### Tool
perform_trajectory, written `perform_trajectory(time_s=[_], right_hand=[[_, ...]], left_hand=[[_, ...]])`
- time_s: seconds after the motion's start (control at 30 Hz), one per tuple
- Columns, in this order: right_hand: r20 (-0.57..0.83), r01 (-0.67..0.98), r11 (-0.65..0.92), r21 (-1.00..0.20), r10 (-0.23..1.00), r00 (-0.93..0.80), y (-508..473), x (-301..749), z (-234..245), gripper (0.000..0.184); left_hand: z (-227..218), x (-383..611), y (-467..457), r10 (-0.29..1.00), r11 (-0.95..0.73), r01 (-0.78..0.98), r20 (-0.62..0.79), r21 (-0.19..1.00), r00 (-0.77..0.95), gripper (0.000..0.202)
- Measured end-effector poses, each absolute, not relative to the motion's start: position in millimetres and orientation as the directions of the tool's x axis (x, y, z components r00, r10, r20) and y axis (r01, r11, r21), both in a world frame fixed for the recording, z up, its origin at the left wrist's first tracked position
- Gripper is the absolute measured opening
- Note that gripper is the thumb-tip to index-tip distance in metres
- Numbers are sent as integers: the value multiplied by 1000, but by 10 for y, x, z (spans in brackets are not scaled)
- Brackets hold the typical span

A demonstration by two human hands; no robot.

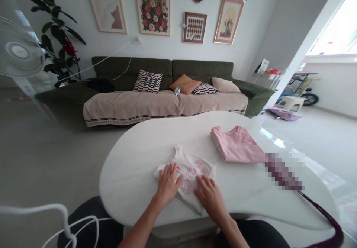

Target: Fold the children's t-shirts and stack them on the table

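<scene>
1. Living room: a green sofa (167, 73) stands behind a glossy white worktop (134, 155).
2. Near its front edge lies a folded white printed T-shirt (195, 166). A folded pink top (237, 144) sits apart to the right.
3. The left hand (168, 183) and right hand (209, 197) rest flat on the T-shirt, fingers spread, gripping nothing.
4. The T-shirt looks light, soft and limp. It is probably best pinched along a folded edge, or it may sag open.

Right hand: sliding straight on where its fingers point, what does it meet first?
More of the white shirt under the right hand, then probably bare table; the left hand looks just off-line.
</scene>
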State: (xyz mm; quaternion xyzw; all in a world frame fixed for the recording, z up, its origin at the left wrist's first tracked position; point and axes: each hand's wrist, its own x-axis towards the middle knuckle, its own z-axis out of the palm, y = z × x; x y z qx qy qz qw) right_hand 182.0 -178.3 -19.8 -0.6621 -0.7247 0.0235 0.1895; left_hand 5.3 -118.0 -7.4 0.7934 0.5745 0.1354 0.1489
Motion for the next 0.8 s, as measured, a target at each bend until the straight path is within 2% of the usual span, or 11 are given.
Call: perform_trajectory(time_s=[0.1,0.2,0.27,0.37,0.47,0.53,0.6,0.73,0.8], right_hand=[[296,969,119,-215,954,-52,-2106,1393,-342,49],[277,928,263,-264,942,-188,-2281,1115,-346,53],[282,894,309,-325,934,-221,-2255,1109,-236,49],[306,907,223,-357,946,-112,-2062,1304,-29,47],[190,930,156,-333,977,-95,-1862,1524,14,51],[88,925,190,-330,981,-170,-1786,1626,-61,53],[75,913,205,-352,979,-191,-1743,1706,-153,54],[233,900,-2,-436,966,115,-1656,1802,-224,44],[220,865,-93,-493,948,228,-1583,1781,-195,38]], left_hand=[[54,-18,-833,931,-342,858,12,383,366,47],[168,-22,-685,918,-367,857,-6,362,396,44],[182,1,-721,926,-372,866,62,336,373,46],[91,44,-832,910,-414,860,168,299,380,52],[-34,62,-833,940,-340,893,92,296,328,56],[-68,43,-776,959,-273,912,9,306,284,56],[-55,-15,-734,961,-256,911,-21,325,277,54],[-26,-227,-813,993,-104,936,80,337,82,51],[-45,-320,-891,997,8,923,64,385,-35,50]])
